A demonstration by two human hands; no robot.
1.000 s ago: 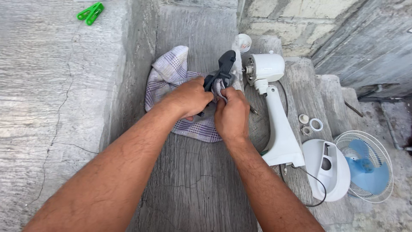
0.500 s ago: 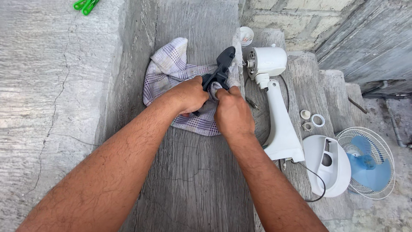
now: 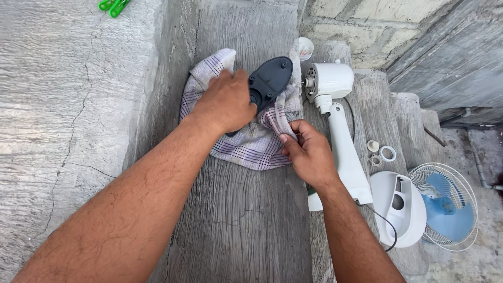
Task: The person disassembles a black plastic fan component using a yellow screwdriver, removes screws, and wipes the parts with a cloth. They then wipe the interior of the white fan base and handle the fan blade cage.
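**Wiping dark fan cover on cloth**

Near, lower centre: two bare forearms reach up over a grey concrete ledge. Right hand, centre right, pinches the edge of the checked cloth. Left hand, centre, presses down on the dark plastic cover, fingers curled over its lower end. Cover lies on the cloth, upper centre. Looks like a cleaning step; next move likely needs the cover turned while the cloth is held taut. Right: white fan body; blue blade in grille. Far upper left: green pegs.
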